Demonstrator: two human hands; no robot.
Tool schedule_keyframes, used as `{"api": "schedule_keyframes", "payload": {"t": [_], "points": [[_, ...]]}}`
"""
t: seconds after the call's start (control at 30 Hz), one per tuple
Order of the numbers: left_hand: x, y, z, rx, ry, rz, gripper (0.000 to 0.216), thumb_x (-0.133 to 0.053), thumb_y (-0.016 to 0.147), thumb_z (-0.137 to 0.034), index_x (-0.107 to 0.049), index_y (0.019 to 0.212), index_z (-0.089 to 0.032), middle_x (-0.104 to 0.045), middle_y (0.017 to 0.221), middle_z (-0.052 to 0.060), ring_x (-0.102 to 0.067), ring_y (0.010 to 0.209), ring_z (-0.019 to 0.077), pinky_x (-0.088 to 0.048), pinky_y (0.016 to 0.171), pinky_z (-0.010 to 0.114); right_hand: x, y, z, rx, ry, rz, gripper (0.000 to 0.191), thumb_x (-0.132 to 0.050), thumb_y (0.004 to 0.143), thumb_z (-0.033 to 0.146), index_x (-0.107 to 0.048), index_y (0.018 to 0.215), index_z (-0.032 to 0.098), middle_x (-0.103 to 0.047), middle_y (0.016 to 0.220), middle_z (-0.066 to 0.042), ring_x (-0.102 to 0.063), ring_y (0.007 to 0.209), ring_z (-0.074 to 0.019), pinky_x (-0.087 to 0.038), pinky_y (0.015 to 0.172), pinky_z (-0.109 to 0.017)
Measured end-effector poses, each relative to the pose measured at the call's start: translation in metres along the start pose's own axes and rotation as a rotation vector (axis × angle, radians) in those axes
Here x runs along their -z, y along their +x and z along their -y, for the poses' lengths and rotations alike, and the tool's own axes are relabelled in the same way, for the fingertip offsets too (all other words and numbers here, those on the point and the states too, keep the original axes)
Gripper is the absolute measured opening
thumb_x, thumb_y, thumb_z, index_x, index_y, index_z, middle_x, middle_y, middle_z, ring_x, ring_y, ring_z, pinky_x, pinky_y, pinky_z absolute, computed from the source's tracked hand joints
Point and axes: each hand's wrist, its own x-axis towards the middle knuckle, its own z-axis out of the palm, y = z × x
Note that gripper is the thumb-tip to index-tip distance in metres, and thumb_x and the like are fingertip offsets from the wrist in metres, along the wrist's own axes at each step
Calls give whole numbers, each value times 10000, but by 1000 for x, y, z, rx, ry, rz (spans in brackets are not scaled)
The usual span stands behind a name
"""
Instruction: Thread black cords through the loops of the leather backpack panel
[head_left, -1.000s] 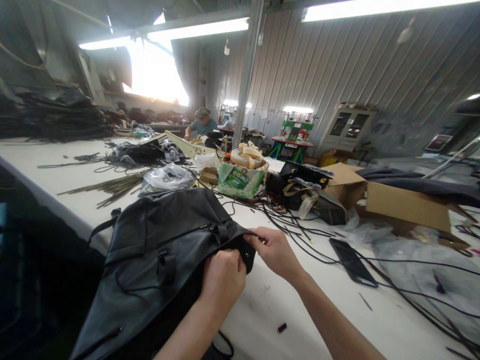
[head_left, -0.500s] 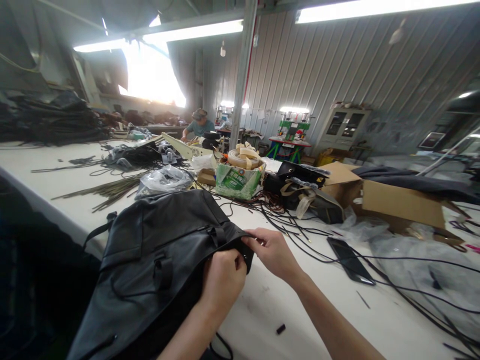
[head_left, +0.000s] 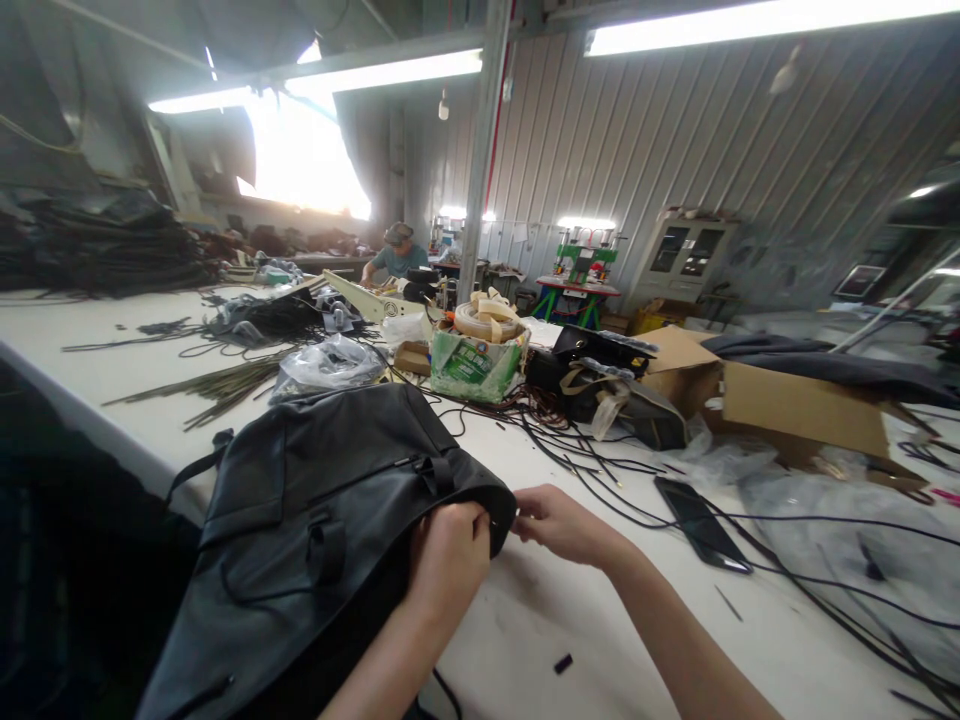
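A black backpack [head_left: 352,500] lies on the table, its flap edge raised toward me. My left hand [head_left: 454,550] is closed on that edge, fingers curled into the opening and partly hidden by the fabric. Just right of the bag's corner, my right hand [head_left: 566,525] is closed in a pinch. A tiny pale spot shows at its fingertips, too small to name. Webbing loops [head_left: 326,545] and a thin black cord lie on the bag's front.
Black cords [head_left: 600,460] run across the white table [head_left: 637,640] near a phone [head_left: 701,520]. Farther back stand a green-white box [head_left: 480,365] with tape rolls, a clear plastic bag [head_left: 330,365] and a cardboard box [head_left: 806,405]. Another person [head_left: 400,255] works behind.
My right hand has moved slightly right and down, off the top of the bag's edge to its outer side. The bag's corner now curls over more. My left hand keeps its grip.
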Motion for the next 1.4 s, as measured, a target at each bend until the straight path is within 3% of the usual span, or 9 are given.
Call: {"api": "schedule_keyframes", "payload": {"t": [0.23,0.43,0.63,0.83,0.97,1.07,1.13,1.23,1.4], "points": [[3,2,5,49,-131,85,204,-665,1002,-223,-867,986,-197,-847,975,109,-770,935,269,-472,838,353,-5,3,-8,-54,60,-9,142,-758,814,292,-775,770,158,-677,656,7,-568,569,-117,-403,490,-207],[20,-7,20,187,-314,169,403,-813,883,-293,-807,1231,-90,-813,958,106,-747,899,284,-524,808,372,44,3,-15,-82,360,-413,191,-803,826,318,-752,910,155,-683,776,-15,-579,615,-122,-469,457,-192],[38,-16,27,275,-614,270,544,-689,976,-342,-675,1404,-7,-835,1142,193,-791,1082,305,-603,795,355,91,-3,-23,-13,834,-675,95,-590,887,139,-586,806,191,-769,970,-103,-580,606,-99,-582,517,-187],[47,-22,37,261,-755,218,692,-763,879,-525,-698,1356,-29,-788,1314,262,-762,1206,360,-652,765,378,128,-23,-16,114,1086,-868,266,-396,1000,11,-562,871,174,-594,740,2,-484,495,-45,-497,454,-89],[47,-27,42,240,-756,188,770,-816,815,-610,-719,1332,-47,-788,1314,271,-766,1183,375,-647,779,398,154,-40,-14,214,1124,-1027,246,-464,1104,79,-533,889,179,-476,698,78,-398,449,-22,-426,413,-71],[49,-31,39,240,-792,146,842,-860,779,-685,-732,1317,-50,-782,1317,284,-761,1173,383,-639,773,400,169,-51,-15,285,1105,-1161,235,-653,1092,155,-529,894,182,-496,740,89,-406,472,-11,-433,424,-70],[52,-36,36,253,-846,141,893,-909,742,-728,-744,1307,-56,-791,1300,276,-763,1128,368,-637,778,396,176,-56,-14,328,1089,-1251,257,-621,1116,152,-533,876,175,-523,771,79,-435,494,-6,-440,441,-68],[50,-52,31,286,-1015,212,862,-937,763,-733,-767,1316,-94,-801,1297,244,-758,1090,331,-636,826,390,179,-60,-9,389,1042,-1361,277,-566,1132,122,-571,858,161,-570,821,59,-494,541,-2,-466,480,-69],[16,-87,30,333,-1254,292,786,-975,786,-663,-780,1322,-122,-769,1328,258,-743,1111,331,-638,830,403,164,-54,3,472,846,-1366,155,-814,983,180,-708,874,148,-690,915,26,-537,606,-17,-553,571,-115]]}}
